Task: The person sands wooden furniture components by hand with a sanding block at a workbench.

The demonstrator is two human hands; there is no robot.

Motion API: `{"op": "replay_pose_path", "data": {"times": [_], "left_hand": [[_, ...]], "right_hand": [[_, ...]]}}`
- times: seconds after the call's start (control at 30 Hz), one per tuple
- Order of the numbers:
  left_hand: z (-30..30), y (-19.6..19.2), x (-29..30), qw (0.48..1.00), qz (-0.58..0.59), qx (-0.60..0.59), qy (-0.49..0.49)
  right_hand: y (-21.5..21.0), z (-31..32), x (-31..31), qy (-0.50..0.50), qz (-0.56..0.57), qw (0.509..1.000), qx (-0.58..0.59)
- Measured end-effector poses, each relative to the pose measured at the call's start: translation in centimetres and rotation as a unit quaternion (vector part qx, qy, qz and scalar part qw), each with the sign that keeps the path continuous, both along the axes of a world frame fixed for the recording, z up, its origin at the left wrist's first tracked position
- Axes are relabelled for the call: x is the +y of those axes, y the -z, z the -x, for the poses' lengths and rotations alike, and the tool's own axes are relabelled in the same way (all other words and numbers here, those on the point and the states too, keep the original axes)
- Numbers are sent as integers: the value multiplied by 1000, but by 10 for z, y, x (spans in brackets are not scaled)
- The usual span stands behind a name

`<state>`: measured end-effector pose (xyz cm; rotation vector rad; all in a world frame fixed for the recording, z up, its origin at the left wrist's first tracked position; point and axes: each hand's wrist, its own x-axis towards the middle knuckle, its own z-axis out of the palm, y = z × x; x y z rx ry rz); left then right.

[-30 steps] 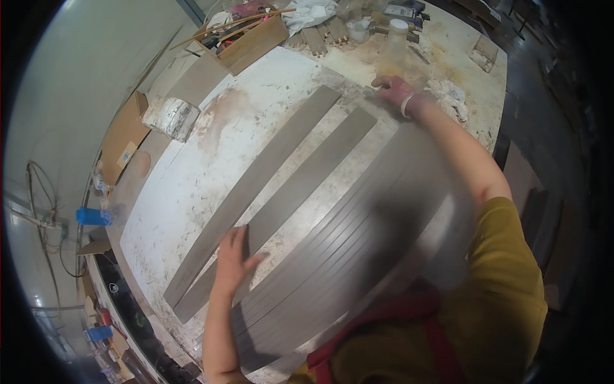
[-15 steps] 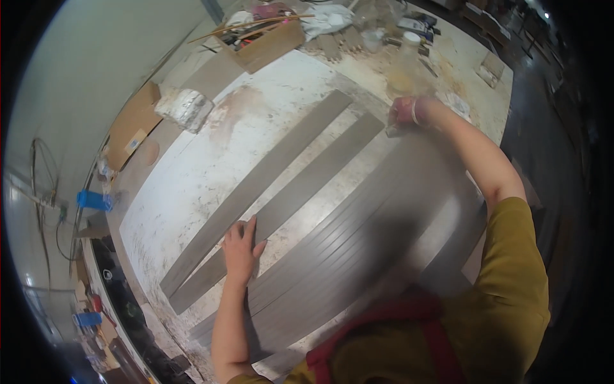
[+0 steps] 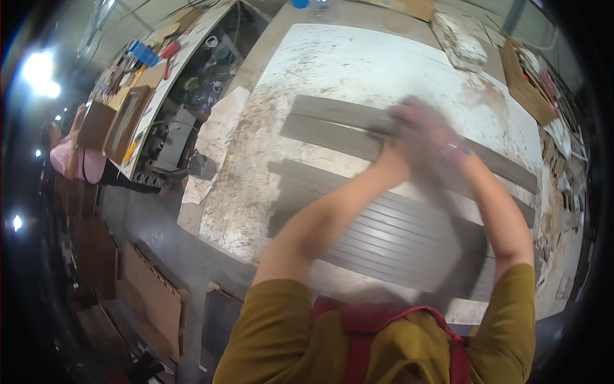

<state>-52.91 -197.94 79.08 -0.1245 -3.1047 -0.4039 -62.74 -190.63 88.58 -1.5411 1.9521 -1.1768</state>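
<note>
Two long grey wooden slats lie on the white worktop (image 3: 358, 57), a far slat (image 3: 342, 110) and a nearer slat (image 3: 326, 136), close together at their left ends. My left hand (image 3: 398, 159) is on the nearer slat, its fingers mostly hidden by my right hand. Over the far slat, right beside the left hand, my gloved right hand (image 3: 430, 128) is smeared by motion. Whether it holds anything does not show. Closer to my body, several grey slats (image 3: 390, 224) lie side by side in a group, partly shaded by my arms.
A wrapped whitish bundle (image 3: 459, 41) and a cardboard box of tools (image 3: 527, 80) stand along the far right side. A dark grey cup (image 3: 202, 166) sits at the worktop's left edge. Further left, a person (image 3: 86, 157) handles a brown panel at another bench.
My view has swung left. My right hand has come from the slats' far end toward my left hand, and the two are now close together. A person at another bench has come into view.
</note>
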Motion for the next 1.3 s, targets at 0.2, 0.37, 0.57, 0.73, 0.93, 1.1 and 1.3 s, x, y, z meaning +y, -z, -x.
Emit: {"op": "replay_pose_path", "data": {"times": [0.2,0.37,0.57,0.73,0.93,1.1,1.3], "left_hand": [[11,72,11,835,-543,80,-26],[9,55,15,867,-470,161,-33],[13,22,12,938,-295,181,-4],[-6,-10,0,995,-80,42,33],[-14,-14,4,964,-256,-26,73],[-7,-78,25,943,-227,-170,172],[76,-25,4,993,-10,117,21]], "right_hand": [[30,-103,-212,-147,-46,947,281],[58,-107,-256,-253,-79,911,316],[14,-43,-218,2,-156,970,185],[-1,10,-51,38,38,988,146],[20,83,175,291,-74,951,-70],[78,72,307,391,-82,873,-278],[34,81,328,496,-41,848,-182]]}}
